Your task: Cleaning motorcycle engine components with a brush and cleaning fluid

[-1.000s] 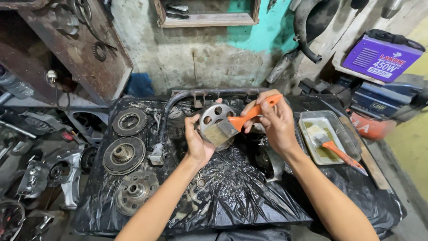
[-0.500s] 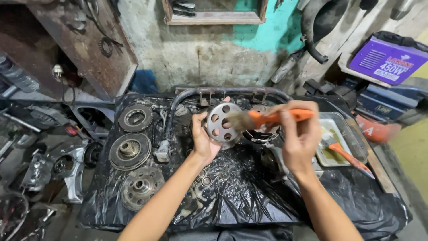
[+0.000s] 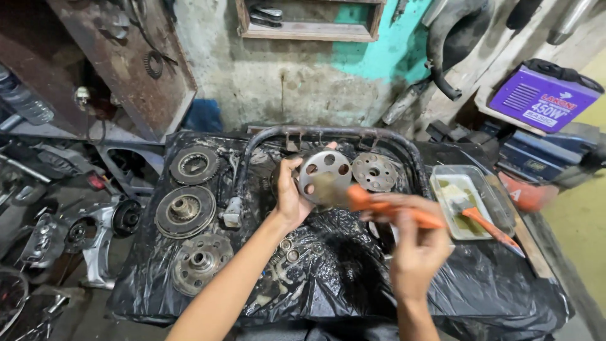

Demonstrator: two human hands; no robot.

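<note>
My left hand [image 3: 289, 197] grips a round metal plate [image 3: 324, 172] with several holes and holds it upright above the black plastic sheet [image 3: 341, 278]. My right hand [image 3: 415, 245] is closed on the orange handle of a brush [image 3: 379, 207]. The brush's blurred bristle end touches the lower face of the plate. A second, similar holed disc [image 3: 374, 172] lies flat just right of the held plate.
Three round clutch parts [image 3: 185, 211] lie in a column on the left of the sheet. A clear tray [image 3: 499, 208] with liquid and another orange-handled brush [image 3: 487, 227] sits at right. A bent metal tube frame [image 3: 328, 131] arches behind. Engine parts [image 3: 82, 233] crowd the floor at left.
My right hand has dropped lower and nearer to me, and the brush now angles up to the plate from below right. The plate stays in my left hand.
</note>
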